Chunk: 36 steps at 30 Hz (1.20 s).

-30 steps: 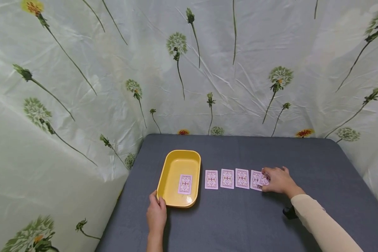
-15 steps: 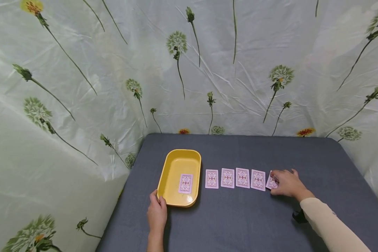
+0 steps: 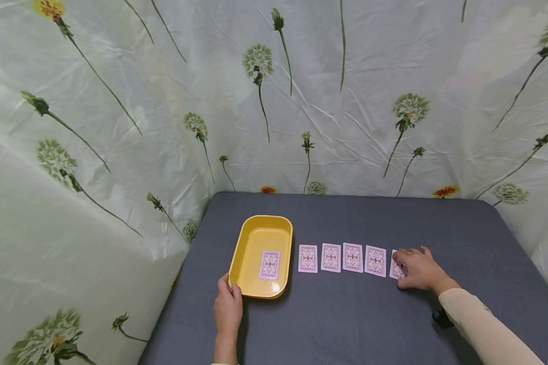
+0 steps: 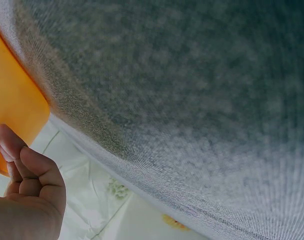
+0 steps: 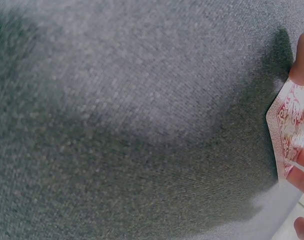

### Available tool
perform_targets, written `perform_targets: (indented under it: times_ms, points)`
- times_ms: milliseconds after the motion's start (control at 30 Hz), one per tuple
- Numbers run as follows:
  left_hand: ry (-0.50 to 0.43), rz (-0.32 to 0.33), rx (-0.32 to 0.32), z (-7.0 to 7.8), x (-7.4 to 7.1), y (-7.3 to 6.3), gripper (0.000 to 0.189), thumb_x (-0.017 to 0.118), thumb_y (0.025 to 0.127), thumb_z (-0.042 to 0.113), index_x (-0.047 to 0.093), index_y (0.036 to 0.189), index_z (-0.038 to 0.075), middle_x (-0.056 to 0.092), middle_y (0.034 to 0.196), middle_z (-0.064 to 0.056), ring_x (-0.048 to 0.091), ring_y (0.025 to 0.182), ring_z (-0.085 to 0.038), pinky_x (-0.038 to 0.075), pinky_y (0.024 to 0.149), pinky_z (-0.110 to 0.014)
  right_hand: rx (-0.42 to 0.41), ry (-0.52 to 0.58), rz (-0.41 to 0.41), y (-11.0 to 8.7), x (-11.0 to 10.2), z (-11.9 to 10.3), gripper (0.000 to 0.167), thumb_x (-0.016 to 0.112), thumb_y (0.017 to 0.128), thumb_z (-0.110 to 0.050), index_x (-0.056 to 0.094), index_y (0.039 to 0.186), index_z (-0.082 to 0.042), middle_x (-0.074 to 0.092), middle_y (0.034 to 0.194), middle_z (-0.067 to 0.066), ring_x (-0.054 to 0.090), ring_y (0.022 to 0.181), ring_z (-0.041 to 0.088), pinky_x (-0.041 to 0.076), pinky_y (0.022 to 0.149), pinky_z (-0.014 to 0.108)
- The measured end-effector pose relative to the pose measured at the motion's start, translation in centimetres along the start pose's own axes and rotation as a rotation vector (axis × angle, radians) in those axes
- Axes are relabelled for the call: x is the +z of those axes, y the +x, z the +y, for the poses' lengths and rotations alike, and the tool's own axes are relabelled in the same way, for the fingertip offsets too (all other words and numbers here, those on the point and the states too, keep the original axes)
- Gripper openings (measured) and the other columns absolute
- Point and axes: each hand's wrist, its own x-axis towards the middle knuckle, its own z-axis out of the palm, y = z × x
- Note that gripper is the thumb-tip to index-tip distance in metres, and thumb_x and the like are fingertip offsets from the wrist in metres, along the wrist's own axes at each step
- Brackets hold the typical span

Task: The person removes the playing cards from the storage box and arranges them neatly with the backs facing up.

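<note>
My left hand [image 3: 228, 308] grips the near left corner of a yellow tray [image 3: 238, 261]; the left wrist view shows the bent fingers [image 4: 42, 167] against its orange-looking wall. Face down inside the tray lies one pink patterned playing card [image 3: 269, 265]. At the right end of a row, my right hand [image 3: 421, 269] holds another playing card [image 3: 396, 268] by its edges, partly covering it. In the right wrist view the thumb is at one end of that card [image 5: 288, 120] and fingers are at the other. The card is at the tabletop, slightly turned.
Several face-down cards [image 3: 352, 257] lie in a spaced row between the tray and my right hand. Dark grey cloth covers the table [image 3: 338, 324]. A flower-printed curtain [image 3: 329, 116] hangs behind and to the left. Something black [image 3: 442, 318] shows under my right wrist.
My right hand has moved right with its card, away from overlapping the neighbouring card, leaving a gap, and the card has straightened. My left hand stays on the tray.
</note>
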Motion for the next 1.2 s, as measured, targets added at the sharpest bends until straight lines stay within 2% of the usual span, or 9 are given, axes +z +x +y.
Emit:
perform_targets:
  times_ms: [100, 400, 600, 767, 900, 1200]
  points:
    - [0.000, 0.008, 0.016, 0.0, 0.0, 0.0, 0.031, 0.053, 0.095, 0.011, 0.051, 0.123, -0.002, 0.045, 0.061, -0.004, 0.042, 0.053, -0.023, 0.033, 0.050, -0.041, 0.006, 0.006, -0.016, 0.0, -0.2, -0.2, 0.055, 0.077, 0.062, -0.029, 0.064, 0.109, -0.004, 0.061, 0.119, 0.025, 0.052, 0.112, 0.049, 0.020, 0.095, 0.073]
    - [-0.008, 0.011, 0.010, 0.0, 0.0, 0.0, 0.031, 0.053, 0.095, 0.010, 0.051, 0.123, -0.002, 0.043, 0.060, -0.004, 0.041, 0.052, -0.023, 0.032, 0.049, -0.040, 0.020, 0.011, -0.035, 0.2, -0.2, -0.1, 0.058, 0.076, 0.063, -0.029, 0.064, 0.111, -0.001, 0.060, 0.120, 0.026, 0.049, 0.116, 0.049, 0.026, 0.094, 0.071]
    - [-0.011, 0.011, 0.013, 0.0, -0.1, 0.0, 0.031, 0.053, 0.095, 0.009, 0.051, 0.123, -0.002, 0.041, 0.060, -0.002, 0.040, 0.051, -0.022, 0.031, 0.049, -0.038, 0.001, 0.012, -0.020, 0.2, -0.1, 0.0, 0.059, 0.077, 0.064, -0.029, 0.063, 0.112, 0.001, 0.061, 0.118, 0.024, 0.050, 0.115, 0.048, 0.029, 0.093, 0.068]
    - [-0.011, -0.011, -0.010, 0.0, -0.2, 0.0, 0.032, 0.052, 0.096, 0.010, 0.050, 0.125, -0.002, 0.041, 0.061, -0.002, 0.040, 0.051, -0.021, 0.031, 0.050, -0.037, -0.014, -0.022, 0.010, 0.3, -0.1, 0.1, 0.059, 0.076, 0.070, -0.035, 0.063, 0.115, 0.002, 0.061, 0.118, 0.023, 0.051, 0.114, 0.045, 0.032, 0.092, 0.065]
    - [-0.009, -0.031, -0.019, 0.1, -0.2, 0.0, 0.032, 0.051, 0.097, 0.011, 0.049, 0.126, -0.002, 0.041, 0.061, -0.003, 0.040, 0.051, -0.020, 0.031, 0.050, -0.036, -0.021, -0.073, 0.053, 0.6, -0.2, 0.1, 0.051, 0.073, 0.075, -0.034, 0.065, 0.111, 0.000, 0.063, 0.114, 0.019, 0.054, 0.111, 0.041, 0.036, 0.089, 0.061]
    - [-0.006, -0.016, -0.005, -0.1, -0.1, -0.1, 0.032, 0.051, 0.096, 0.011, 0.049, 0.126, -0.002, 0.042, 0.062, -0.003, 0.041, 0.053, -0.021, 0.032, 0.050, -0.038, -0.066, -0.098, 0.115, 1.5, -0.9, -1.4, 0.026, 0.068, 0.076, -0.017, 0.067, 0.098, -0.003, 0.066, 0.097, 0.013, 0.059, 0.097, 0.037, 0.040, 0.082, 0.057]
